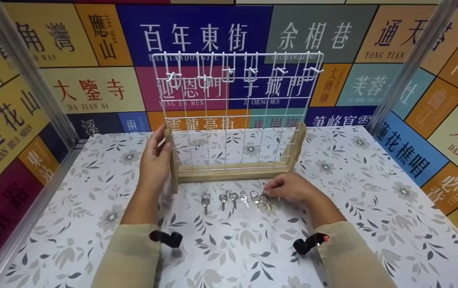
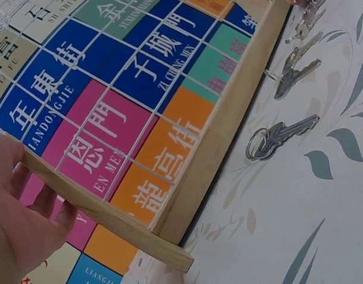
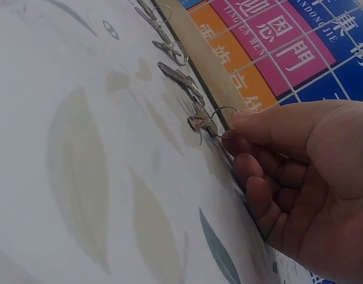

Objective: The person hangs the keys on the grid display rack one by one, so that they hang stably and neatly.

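A white wire grid rack [image 1: 237, 108] stands upright in a wooden base [image 1: 229, 175], with several white hooks [image 1: 251, 74] along its top. My left hand [image 1: 155, 160] grips the left wooden side post [image 1: 171, 160]; the left wrist view shows its fingers [image 2: 48, 204] bent against this post. In front of the base, several metal keys [image 1: 233, 199] with rings lie in a row. At the row's right end, my right hand [image 1: 294, 187] pinches the ring [image 3: 223, 109] of the rightmost key bunch [image 3: 200, 120] between thumb and forefinger. That bunch hangs close to the tabletop.
Leaf-patterned white cloth covers the table [image 1: 221, 256]. Coloured panels with large characters [image 1: 197, 36] form the wall behind and at the sides. Metal posts [image 1: 405, 68] rise at the table's back corners. The leftmost key [image 1: 205, 203] lies apart from the others.
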`<state>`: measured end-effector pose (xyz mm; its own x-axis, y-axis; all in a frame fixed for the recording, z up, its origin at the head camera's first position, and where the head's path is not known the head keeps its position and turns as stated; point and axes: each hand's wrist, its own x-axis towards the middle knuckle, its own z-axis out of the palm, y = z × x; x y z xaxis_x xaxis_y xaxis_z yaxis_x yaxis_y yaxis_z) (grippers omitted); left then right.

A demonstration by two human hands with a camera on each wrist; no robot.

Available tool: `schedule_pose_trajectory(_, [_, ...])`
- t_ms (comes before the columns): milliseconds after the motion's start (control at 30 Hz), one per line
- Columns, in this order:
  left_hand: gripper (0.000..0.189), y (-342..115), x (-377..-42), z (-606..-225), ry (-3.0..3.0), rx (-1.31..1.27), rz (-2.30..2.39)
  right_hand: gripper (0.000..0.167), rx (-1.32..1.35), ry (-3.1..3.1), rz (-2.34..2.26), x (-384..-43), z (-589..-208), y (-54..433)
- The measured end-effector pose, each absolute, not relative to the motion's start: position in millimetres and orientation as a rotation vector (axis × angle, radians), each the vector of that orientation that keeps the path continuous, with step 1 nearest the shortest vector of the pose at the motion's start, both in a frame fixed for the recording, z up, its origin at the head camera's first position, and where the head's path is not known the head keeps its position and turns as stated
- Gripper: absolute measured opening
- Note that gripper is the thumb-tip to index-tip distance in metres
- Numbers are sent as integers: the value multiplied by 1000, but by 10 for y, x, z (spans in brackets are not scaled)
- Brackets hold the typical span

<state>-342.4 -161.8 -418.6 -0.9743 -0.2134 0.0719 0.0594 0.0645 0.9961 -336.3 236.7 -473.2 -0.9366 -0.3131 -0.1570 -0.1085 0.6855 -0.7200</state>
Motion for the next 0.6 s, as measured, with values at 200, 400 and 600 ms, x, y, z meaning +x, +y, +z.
schedule_pose_trajectory(200, [53,-1620,-3432,-4193,-2134,153,-2011,15,-353,2622,-1115,-3348,-4675,2369])
schedule_pose_trajectory(400, [52,-1623,-3431,-4201,-2143,180,-2008,17,-326,2611,-1168,-3320,-4591,2374])
schedule_pose_trajectory(600, [52,-1622,-3423,-4199,-2136,135,-1997,18,-298,2590,-1333,-3262,-4409,2319])
